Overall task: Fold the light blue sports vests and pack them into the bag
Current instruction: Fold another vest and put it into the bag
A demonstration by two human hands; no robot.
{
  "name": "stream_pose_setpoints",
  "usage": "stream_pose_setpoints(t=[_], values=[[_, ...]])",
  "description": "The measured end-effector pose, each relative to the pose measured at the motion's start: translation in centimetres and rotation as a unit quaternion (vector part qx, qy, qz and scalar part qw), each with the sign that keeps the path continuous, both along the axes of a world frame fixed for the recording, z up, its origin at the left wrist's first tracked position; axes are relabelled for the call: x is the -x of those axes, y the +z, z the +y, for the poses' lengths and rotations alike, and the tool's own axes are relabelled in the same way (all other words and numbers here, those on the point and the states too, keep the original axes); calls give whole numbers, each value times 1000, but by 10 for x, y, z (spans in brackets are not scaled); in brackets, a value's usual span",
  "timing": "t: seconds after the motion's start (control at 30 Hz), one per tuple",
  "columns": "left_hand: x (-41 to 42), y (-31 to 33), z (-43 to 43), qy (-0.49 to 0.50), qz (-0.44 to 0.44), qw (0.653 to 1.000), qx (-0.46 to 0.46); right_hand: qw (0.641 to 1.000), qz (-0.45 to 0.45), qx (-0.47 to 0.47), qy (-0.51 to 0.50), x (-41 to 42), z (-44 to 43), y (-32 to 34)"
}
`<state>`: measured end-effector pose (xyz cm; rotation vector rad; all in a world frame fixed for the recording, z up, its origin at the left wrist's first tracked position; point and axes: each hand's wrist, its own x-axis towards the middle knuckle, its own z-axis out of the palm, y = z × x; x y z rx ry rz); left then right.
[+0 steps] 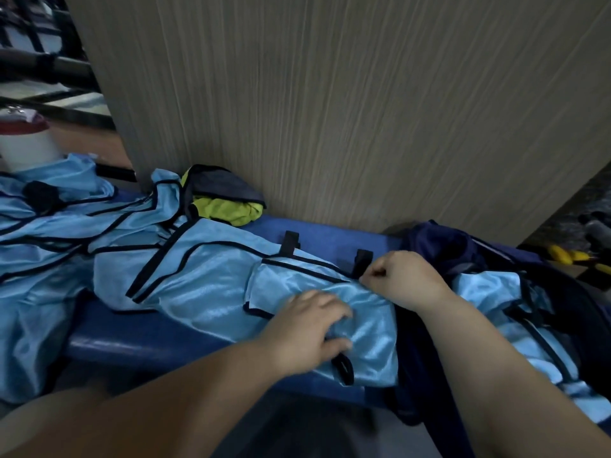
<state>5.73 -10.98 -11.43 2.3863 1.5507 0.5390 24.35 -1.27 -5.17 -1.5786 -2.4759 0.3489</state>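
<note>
A light blue sports vest (205,292) with dark trim lies spread across the blue bench (145,345). Its right part is doubled over into a fold (373,345). My left hand (307,328) lies on that fold, fingers curled over the cloth near a black loop. My right hand (400,276) pinches the fold's far edge between thumb and fingers. To the right stands the dark navy bag (443,249), open, with light blue vests (489,292) lying inside it. More unfolded light blue vests (49,233) are heaped at the left.
A wood-grain panel (330,110) rises right behind the bench. A yellow-green and grey garment (228,206) lies against its foot. A white container with a dark red lid (26,143) stands at far left. Yellow objects (568,256) lie on the floor at far right.
</note>
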Motion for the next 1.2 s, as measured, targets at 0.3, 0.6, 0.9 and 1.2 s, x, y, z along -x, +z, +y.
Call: stream_pose_setpoints(t=[0.3,0.6,0.9,1.2], values=[[-2,-8,-5,-38,36,999,14,996,13,77,32,4,-1,10],[2,-7,-7,-70,31,997,-7,996,52,65,-14,3,4,13],[2,-7,-9,-74,46,996,-27,992,8,127,7,-2,-3,26],[1,-7,-10,-73,61,995,-9,981,-77,169,57,2,-17,34]])
